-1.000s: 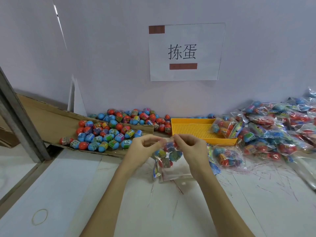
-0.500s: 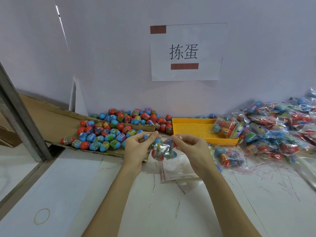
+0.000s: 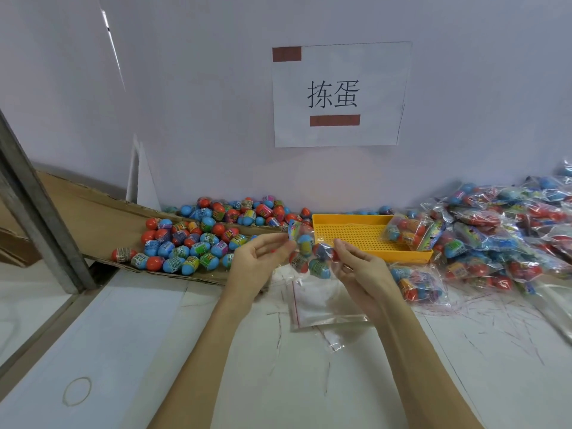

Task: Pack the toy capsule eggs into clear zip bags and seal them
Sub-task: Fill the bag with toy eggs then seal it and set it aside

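A clear zip bag of eggs (image 3: pixel 309 253) hangs in the air between my two hands, tilted with its top toward the upper left. My left hand (image 3: pixel 258 261) pinches its left edge between thumb and fingertips. My right hand (image 3: pixel 360 269) pinches the bag's right side. Several red and blue capsule eggs show through the plastic. Flat empty zip bags (image 3: pixel 322 305) lie on the white table just below. A heap of loose eggs (image 3: pixel 198 239) covers the cardboard sheet (image 3: pixel 93 218) to the left.
A yellow perforated tray (image 3: pixel 356 235) stands behind my hands with one filled bag (image 3: pixel 405 232) in it. A big pile of filled bags (image 3: pixel 501 239) spreads to the right. A metal post (image 3: pixel 40 218) slants at the left. A rubber band (image 3: pixel 77 391) lies near the front.
The filled bag rose from hanging low over the table and turned sideways between my hands. Both hands moved slightly up and apart.
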Demonstrator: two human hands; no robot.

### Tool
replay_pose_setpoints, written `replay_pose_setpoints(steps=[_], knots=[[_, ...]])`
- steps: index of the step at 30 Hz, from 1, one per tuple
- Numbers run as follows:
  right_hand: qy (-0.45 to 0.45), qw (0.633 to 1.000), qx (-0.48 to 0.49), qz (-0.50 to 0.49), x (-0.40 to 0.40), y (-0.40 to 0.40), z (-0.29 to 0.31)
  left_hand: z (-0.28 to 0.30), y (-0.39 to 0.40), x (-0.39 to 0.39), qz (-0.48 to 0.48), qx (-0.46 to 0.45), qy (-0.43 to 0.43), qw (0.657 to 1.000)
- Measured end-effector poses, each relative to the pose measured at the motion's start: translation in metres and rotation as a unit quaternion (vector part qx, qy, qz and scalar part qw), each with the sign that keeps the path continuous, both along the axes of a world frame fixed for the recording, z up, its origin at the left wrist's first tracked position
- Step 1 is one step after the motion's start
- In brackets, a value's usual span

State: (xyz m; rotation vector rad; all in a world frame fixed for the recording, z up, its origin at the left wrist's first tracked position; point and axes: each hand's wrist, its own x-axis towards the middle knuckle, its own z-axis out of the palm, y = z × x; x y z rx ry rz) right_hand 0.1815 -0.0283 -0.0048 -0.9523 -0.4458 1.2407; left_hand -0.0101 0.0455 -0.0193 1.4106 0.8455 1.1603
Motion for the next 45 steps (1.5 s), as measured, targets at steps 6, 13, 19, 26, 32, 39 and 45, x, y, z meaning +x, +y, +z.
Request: replay_pose_setpoints(steps=[6,13,19,26,32,39,45], knots=[[0.033,0.998,-0.006,0.050,0.003,0.001,-0.001,-0.002,0.001,0.005,0.051,-0.016,-0.035,0.998],[-0.006,0.999,-0.028,0.041,-0.008,0.006,-0.003,-0.003,0.004,0.006,0.143,0.016,-0.016,0.990],[-0.032,0.997,-0.048,0.056,-0.006,0.004,-0.006,-0.003,0.003,0.005,0.154,0.071,0.020,0.985],[-0.080,0.992,-0.054,0.083,-0.004,0.002,-0.007,-0.002,0.002,-0.001,0.033,0.027,0.065,0.997],[-0.044,0.993,-0.065,0.083,-0.006,0.003,-0.003,-0.001,-0.002,0.005,0.117,0.132,0.109,0.978],[-0.340,0.940,-0.013,-0.030,-0.013,0.004,-0.009,-0.004,-0.006,0.003,0.153,0.218,0.140,0.954],[-0.280,0.955,-0.099,-0.020,-0.015,0.005,-0.006,-0.007,-0.008,0.009,0.187,0.263,0.141,0.936]])
